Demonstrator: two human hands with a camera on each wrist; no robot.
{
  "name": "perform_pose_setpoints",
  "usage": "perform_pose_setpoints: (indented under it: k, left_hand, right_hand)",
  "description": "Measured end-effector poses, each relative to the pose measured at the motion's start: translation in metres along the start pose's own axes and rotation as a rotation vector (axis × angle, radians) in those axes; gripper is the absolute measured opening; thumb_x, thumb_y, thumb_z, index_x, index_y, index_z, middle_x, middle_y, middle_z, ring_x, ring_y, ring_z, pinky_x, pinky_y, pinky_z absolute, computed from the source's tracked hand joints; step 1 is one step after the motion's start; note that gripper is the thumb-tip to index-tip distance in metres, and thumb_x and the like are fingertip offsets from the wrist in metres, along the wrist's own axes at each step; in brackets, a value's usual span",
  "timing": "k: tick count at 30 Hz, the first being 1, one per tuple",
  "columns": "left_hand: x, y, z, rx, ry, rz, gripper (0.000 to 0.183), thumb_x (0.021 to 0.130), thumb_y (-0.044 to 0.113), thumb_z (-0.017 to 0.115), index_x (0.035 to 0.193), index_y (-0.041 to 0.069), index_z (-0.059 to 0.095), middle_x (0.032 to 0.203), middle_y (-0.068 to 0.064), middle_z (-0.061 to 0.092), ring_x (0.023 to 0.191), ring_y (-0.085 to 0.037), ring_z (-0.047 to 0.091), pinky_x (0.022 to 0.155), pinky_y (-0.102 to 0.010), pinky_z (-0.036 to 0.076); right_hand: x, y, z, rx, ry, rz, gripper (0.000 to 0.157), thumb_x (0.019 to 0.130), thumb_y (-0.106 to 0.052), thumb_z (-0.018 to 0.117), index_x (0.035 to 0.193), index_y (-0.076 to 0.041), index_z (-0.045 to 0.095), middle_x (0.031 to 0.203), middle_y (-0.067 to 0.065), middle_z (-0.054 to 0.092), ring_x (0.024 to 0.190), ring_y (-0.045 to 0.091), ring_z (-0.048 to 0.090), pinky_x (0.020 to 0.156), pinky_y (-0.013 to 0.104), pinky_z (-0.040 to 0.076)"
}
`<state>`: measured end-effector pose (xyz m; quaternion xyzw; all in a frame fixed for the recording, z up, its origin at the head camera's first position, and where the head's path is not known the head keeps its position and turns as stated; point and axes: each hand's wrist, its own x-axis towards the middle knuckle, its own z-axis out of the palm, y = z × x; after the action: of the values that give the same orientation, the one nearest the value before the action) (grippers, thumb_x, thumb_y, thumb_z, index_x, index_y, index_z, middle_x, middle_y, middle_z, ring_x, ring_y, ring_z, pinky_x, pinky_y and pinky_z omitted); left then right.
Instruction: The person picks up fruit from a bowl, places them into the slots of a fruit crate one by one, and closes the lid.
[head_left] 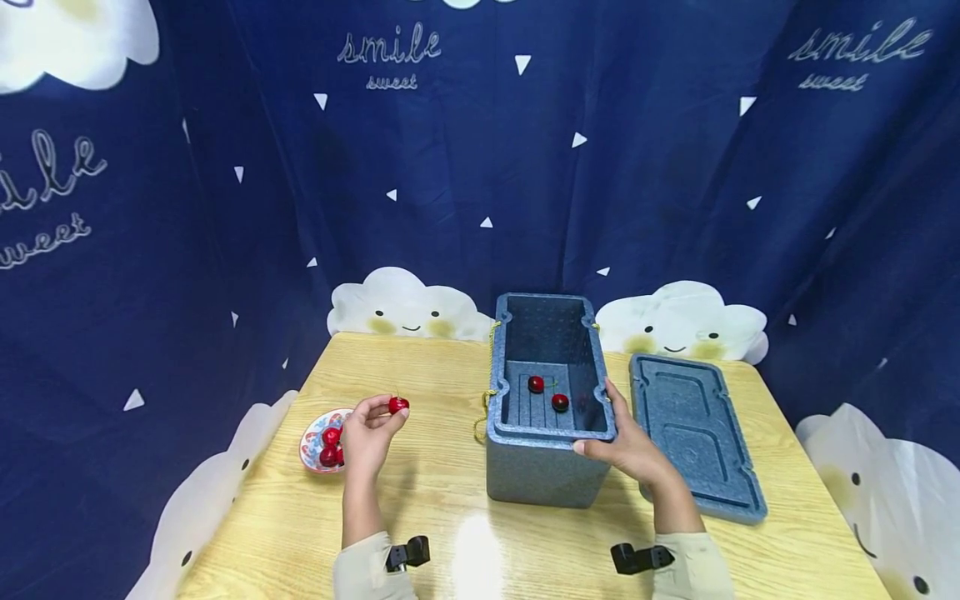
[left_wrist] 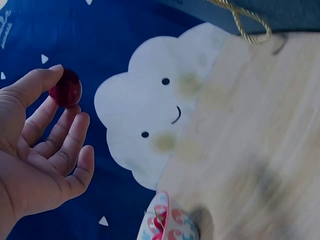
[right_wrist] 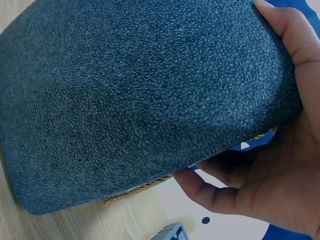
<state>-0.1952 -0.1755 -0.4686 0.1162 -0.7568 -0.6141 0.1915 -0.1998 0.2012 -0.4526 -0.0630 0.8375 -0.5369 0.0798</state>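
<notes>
Between thumb and fingertips my left hand [head_left: 368, 431] pinches a dark red cherry [head_left: 398, 405], held up above the table. Just left of that hand, partly hidden by it, a small patterned bowl [head_left: 306, 450] contains several red cherries [head_left: 328, 456]. My right hand [head_left: 628, 446] grips the near right corner of a blue-grey foam box [head_left: 547, 475], its thumb on the near rim and fingers along the right side. On the ribbed floor of the box lie two cherries [head_left: 536, 384], one showing a green stem. In the left wrist view the pinched cherry [left_wrist: 66, 88] shows clearly.
The matching foam lid [head_left: 693, 437] lies flat on the wooden table [head_left: 442, 467], right of the box. A gold cord [head_left: 483, 417] hangs on the box's left side. Behind the table hangs a dark blue curtain [head_left: 450, 150] with clouds and triangles.
</notes>
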Motion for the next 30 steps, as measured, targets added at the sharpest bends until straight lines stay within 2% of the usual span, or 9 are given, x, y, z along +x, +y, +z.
perform_pose_setpoints:
  k: [8, 23, 30]
  left_hand:
    - [0.001, 0.013, 0.013, -0.056, -0.063, 0.006, 0.032, 0.072, 0.007, 0.080, 0.101, 0.002, 0.067, 0.090, -0.013, 0.065, 0.074, -0.016, 0.062, 0.064, -0.023, 0.048]
    - [0.007, 0.037, 0.033, -0.094, -0.165, 0.019, 0.033, 0.073, 0.006, 0.078, 0.103, 0.003, 0.066, 0.093, -0.013, 0.064, 0.079, -0.020, 0.060, 0.068, -0.028, 0.048]
    - [0.010, 0.053, 0.040, -0.106, -0.247, 0.037, 0.032, 0.073, 0.005, 0.077, 0.103, 0.003, 0.067, 0.094, -0.013, 0.065, 0.080, -0.024, 0.060, 0.071, -0.032, 0.048]
  right_hand:
    - [0.000, -0.001, 0.001, 0.009, 0.000, -0.005, 0.114, 0.073, -0.028, 0.079, 0.149, -0.027, -0.006, 0.148, 0.025, 0.013, 0.128, 0.046, 0.025, 0.099, 0.060, 0.023]
    - [-0.001, 0.000, 0.001, 0.034, -0.006, -0.019, 0.114, 0.073, -0.026, 0.079, 0.149, -0.026, -0.007, 0.148, 0.025, 0.015, 0.127, 0.045, 0.029, 0.099, 0.059, 0.025]
    - [-0.001, 0.000, 0.001, 0.038, -0.005, -0.023, 0.114, 0.073, -0.025, 0.079, 0.149, -0.025, -0.007, 0.147, 0.025, 0.017, 0.126, 0.044, 0.030, 0.100, 0.058, 0.025]
